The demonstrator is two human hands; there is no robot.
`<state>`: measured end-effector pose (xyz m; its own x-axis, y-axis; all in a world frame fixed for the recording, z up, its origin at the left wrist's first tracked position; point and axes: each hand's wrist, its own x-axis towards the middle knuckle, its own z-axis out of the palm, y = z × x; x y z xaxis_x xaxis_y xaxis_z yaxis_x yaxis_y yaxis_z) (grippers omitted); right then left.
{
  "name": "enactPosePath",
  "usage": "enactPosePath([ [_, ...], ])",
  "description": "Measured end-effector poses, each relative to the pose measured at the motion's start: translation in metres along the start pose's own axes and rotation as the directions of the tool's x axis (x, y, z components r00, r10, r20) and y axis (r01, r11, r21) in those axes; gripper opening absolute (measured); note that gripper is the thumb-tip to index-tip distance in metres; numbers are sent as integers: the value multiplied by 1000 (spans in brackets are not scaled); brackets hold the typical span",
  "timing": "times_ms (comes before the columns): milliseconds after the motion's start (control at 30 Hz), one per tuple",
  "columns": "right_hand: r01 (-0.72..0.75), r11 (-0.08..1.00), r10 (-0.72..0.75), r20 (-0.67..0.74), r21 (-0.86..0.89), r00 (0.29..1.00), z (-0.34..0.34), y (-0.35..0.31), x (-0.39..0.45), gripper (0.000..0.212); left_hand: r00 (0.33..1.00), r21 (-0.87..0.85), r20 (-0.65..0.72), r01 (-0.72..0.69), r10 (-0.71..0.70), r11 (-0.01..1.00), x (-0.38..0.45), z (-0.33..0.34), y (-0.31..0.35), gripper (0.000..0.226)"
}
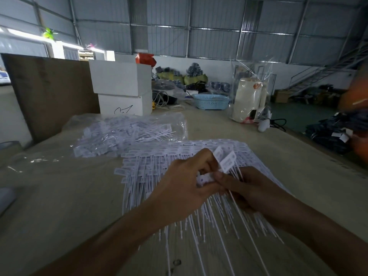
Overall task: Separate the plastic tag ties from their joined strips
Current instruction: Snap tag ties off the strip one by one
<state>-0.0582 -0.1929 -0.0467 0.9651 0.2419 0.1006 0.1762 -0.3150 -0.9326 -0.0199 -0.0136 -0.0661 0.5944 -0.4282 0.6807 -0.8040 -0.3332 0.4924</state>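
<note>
Tag ties [225, 162] are held up between both hands just above the big spread of joined strips [159, 166] lying on the table [59, 206]. Their flat white heads stand tilted above the fingers, and their thin tails run down and toward the camera past the right hand.

Left hand [179, 186] comes in from the lower left, its fingers curled in tight and pinching the white heads where the two hands meet. Right hand [253, 188] comes in from the lower right; its thumb and fingers are closed on the same bunch from the other side, thumb lying across the tails. The fingertips of both hands touch or nearly touch around the plastic; exactly how many ties each one grips is too blurred to tell.

The spread of strips fans out under and beyond the hands, heads at the far side, tails pointing toward the person. Farther back and to the left lies a clear bag of ties [127, 132]. Behind that stand two stacked white boxes [121, 88], and to the right a blue basket [211, 101] and a bagged spool of cream thread [249, 98].
</note>
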Motion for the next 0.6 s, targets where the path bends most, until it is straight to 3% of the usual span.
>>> enactPosePath([
  [167,-33,997,37,-65,63,997,-4,2,1,36,997,-37,53,-52,54,998,0,-5,-4,21],
  [467,-8,967,44,-133,255,990,-6,9,3,34,998,163,43,33,-40,986,-2,-2,-6,27],
  [600,75,994,-62,-151,82,987,-3,10,2,36,998,206,7,63,-65,977,-4,0,2,17],
])
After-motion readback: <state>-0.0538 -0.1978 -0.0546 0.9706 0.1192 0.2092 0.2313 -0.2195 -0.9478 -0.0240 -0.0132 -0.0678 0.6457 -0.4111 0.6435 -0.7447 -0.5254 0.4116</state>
